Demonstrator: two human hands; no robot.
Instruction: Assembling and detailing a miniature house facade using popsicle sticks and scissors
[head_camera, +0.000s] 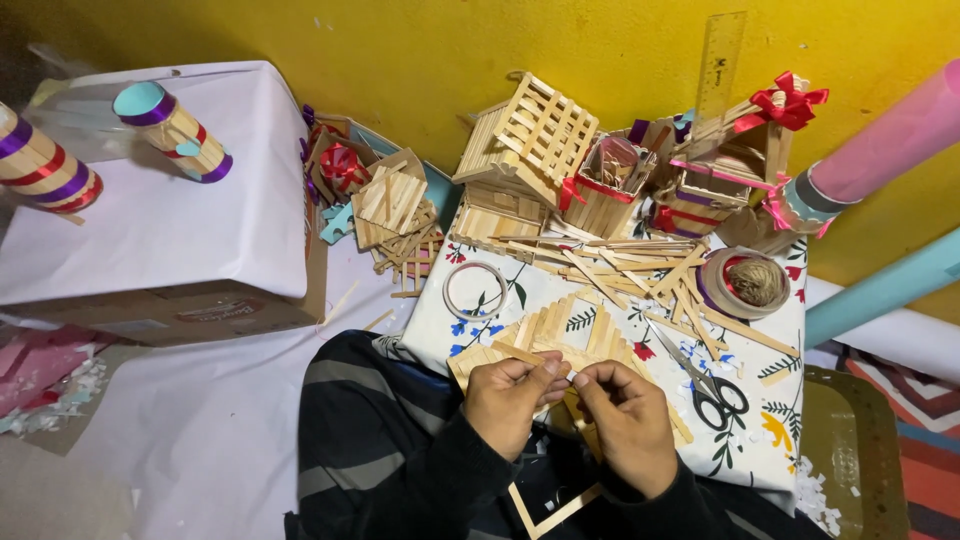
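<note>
Left hand and right hand meet fingertip to fingertip, both pinched on a small stick piece, held just above the flat stick panel on the desk. Scissors lie just right of the hands; a tape ring lies to the left. Advice: keep the piece square to the panel's slats and press evenly with both hands.
</note>
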